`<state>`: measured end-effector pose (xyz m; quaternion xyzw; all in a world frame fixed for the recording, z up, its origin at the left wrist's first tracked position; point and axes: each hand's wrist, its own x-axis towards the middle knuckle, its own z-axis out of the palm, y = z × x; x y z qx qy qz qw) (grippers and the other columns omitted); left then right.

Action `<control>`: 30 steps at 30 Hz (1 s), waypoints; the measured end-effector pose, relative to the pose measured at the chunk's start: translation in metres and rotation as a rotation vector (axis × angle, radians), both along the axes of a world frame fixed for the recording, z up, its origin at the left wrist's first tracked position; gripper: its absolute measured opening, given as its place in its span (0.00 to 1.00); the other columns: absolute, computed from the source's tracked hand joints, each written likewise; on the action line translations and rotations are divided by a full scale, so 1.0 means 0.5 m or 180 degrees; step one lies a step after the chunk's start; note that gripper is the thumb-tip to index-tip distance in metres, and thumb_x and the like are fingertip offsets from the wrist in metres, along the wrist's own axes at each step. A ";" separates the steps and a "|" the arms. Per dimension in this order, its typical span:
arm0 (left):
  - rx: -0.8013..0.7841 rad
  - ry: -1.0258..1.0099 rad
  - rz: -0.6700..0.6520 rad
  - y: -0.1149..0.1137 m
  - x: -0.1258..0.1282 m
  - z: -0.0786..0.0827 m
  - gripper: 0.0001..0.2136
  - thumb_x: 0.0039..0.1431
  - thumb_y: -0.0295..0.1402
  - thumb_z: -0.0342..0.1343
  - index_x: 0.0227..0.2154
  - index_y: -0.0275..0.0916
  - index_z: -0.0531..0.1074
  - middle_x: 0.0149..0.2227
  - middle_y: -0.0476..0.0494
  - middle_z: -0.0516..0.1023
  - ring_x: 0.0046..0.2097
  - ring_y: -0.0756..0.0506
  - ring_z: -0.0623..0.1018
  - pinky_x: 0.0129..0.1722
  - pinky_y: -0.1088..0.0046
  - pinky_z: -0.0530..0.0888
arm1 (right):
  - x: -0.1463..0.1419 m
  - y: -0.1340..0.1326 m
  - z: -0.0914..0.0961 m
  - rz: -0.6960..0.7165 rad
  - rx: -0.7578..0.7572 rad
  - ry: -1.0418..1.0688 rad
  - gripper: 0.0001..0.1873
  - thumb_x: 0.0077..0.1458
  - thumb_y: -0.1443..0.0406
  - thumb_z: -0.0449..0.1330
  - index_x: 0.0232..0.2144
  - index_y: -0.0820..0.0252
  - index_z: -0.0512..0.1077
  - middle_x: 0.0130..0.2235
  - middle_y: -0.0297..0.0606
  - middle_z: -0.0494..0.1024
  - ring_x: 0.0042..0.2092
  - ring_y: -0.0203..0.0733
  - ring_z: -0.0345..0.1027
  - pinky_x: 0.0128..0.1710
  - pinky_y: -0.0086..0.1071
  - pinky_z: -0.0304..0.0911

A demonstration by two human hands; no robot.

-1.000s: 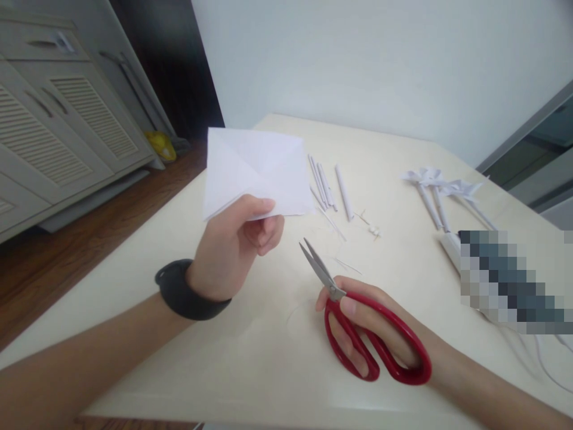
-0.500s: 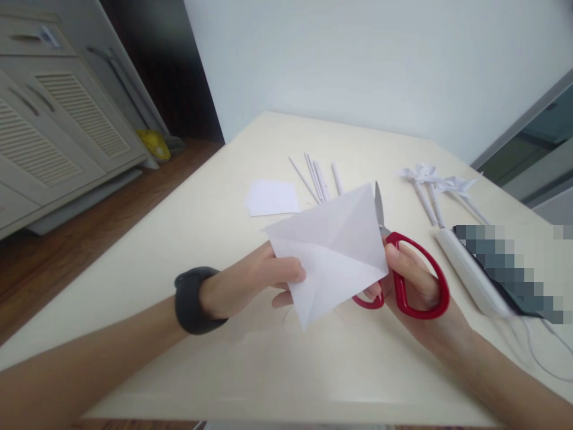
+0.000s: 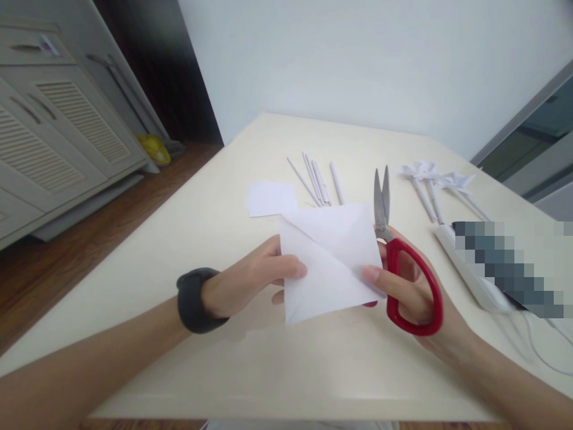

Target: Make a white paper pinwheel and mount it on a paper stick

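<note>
A square sheet of white paper [image 3: 331, 254] with diagonal creases is held up above the table between both hands. My left hand [image 3: 264, 272], a black band on its wrist, pinches the sheet's left side, thumb in front and fingers behind. My right hand [image 3: 407, 280] has its thumb through a handle of the red-handled scissors [image 3: 414, 325]. That same thumb presses on the paper's right edge. The scissor blades point away from me, slightly parted and beside the paper's right corner. The other handle is mostly hidden behind the sheet.
Beyond the paper lie a stack of white paper squares [image 3: 271, 199] and several rolled paper sticks [image 3: 317, 179]. Paper pinwheels [image 3: 423, 171] rest at the right, near a white object [image 3: 470, 269] with a cable. The cream table [image 3: 215, 364] meets a wall at the back.
The sheet has turned to lie squarer between my hands. My right thumb has moved onto its edge, and the scissors have swung upright with the blades showing parted.
</note>
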<state>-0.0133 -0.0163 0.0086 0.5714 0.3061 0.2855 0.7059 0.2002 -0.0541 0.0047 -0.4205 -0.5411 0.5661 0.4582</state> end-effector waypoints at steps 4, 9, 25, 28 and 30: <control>0.0003 0.0072 0.0324 0.001 0.006 0.014 0.11 0.50 0.31 0.53 0.15 0.37 0.65 0.17 0.52 0.63 0.19 0.54 0.62 0.20 0.78 0.62 | -0.008 -0.003 -0.010 0.0130 -0.0093 -0.0048 0.09 0.53 0.65 0.59 0.37 0.54 0.64 0.28 0.29 0.68 0.25 0.32 0.63 0.22 0.28 0.60; 0.0021 -0.0046 0.0170 0.002 0.013 0.018 0.11 0.55 0.38 0.51 0.22 0.37 0.68 0.18 0.52 0.65 0.20 0.53 0.65 0.22 0.77 0.63 | -0.006 -0.003 -0.007 -0.0167 0.0018 -0.0116 0.10 0.53 0.64 0.59 0.39 0.53 0.63 0.30 0.30 0.68 0.27 0.33 0.62 0.23 0.28 0.61; 0.0939 0.0848 -0.1053 0.000 0.019 -0.003 0.10 0.51 0.37 0.54 0.20 0.36 0.69 0.22 0.46 0.72 0.26 0.47 0.71 0.28 0.73 0.69 | -0.025 -0.020 0.007 -0.0564 0.0488 -0.0315 0.14 0.51 0.65 0.60 0.40 0.52 0.63 0.33 0.31 0.69 0.31 0.35 0.64 0.27 0.27 0.61; 0.0827 0.1129 -0.1092 -0.017 0.021 0.003 0.07 0.50 0.35 0.55 0.30 0.37 0.71 0.27 0.46 0.74 0.28 0.47 0.72 0.27 0.75 0.69 | -0.029 -0.023 0.012 -0.0401 0.0467 -0.0199 0.13 0.52 0.66 0.60 0.40 0.51 0.62 0.35 0.32 0.70 0.35 0.36 0.66 0.31 0.27 0.63; 0.0871 0.1110 -0.1084 -0.028 0.021 0.012 0.10 0.55 0.37 0.49 0.27 0.37 0.70 0.28 0.45 0.73 0.28 0.47 0.72 0.30 0.74 0.69 | -0.034 -0.024 0.010 -0.0333 0.0441 -0.0139 0.14 0.53 0.66 0.59 0.41 0.51 0.61 0.34 0.31 0.70 0.34 0.35 0.66 0.32 0.27 0.63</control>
